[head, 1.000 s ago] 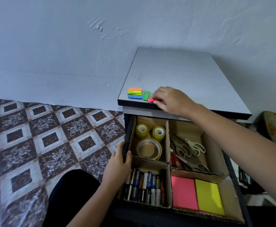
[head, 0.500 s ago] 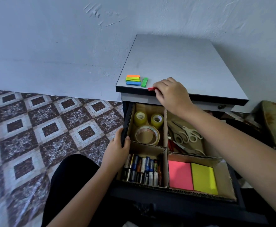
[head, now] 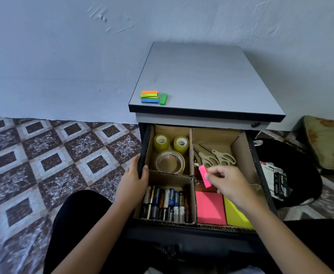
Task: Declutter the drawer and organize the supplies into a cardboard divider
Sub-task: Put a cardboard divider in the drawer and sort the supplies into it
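The open drawer holds a cardboard divider (head: pixel 191 147) with four compartments. Tape rolls (head: pixel 169 162) fill the far left one, scissors (head: pixel 217 158) the far right, batteries (head: pixel 165 202) the near left, pink and yellow sticky note pads (head: pixel 210 207) the near right. My right hand (head: pixel 228 182) pinches a pink flag pad (head: pixel 205 176) above the wall between the scissors and sticky note compartments. My left hand (head: pixel 133 179) grips the drawer's left side. A stack of orange, green and blue flag pads (head: pixel 154 97) lies on the cabinet top (head: pixel 211 82).
The cabinet stands against a pale wall. Patterned floor tiles (head: pixel 53 163) spread to the left. A dark bag with packaging (head: pixel 281 182) sits on the floor to the right, beside a cushion (head: pixel 328 143). My legs in dark trousers are below the drawer.
My right hand has lifted the pink flag pad off the cabinet top's front edge and brought it down over the drawer. My left hand stays on the drawer's side.
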`<move>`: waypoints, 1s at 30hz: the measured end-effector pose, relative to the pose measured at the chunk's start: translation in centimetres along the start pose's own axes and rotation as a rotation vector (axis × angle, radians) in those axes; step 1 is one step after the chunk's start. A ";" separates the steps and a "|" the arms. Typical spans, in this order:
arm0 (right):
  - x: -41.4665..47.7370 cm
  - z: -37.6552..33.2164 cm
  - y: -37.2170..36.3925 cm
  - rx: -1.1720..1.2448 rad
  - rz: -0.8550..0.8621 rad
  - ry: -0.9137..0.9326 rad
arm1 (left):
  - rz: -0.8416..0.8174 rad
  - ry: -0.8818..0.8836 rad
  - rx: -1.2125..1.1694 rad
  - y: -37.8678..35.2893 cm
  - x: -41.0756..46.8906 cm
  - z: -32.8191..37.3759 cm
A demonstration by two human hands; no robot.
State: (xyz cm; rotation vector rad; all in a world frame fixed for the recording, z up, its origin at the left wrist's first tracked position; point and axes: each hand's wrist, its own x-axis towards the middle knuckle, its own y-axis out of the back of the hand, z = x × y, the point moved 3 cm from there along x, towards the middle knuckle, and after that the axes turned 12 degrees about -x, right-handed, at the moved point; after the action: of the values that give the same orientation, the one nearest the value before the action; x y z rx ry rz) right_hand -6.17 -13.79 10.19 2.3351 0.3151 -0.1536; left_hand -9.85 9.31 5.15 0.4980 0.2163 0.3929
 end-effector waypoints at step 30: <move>-1.3 3.1 -5.0 -0.369 -0.018 -0.281 | -0.005 0.015 -0.029 -0.1 0.1 -0.3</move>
State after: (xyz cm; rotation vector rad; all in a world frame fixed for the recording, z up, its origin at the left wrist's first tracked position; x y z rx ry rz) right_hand -8.87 -12.81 4.89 1.9162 0.2044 -0.3940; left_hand -9.84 9.37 4.83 0.4659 0.2256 0.3943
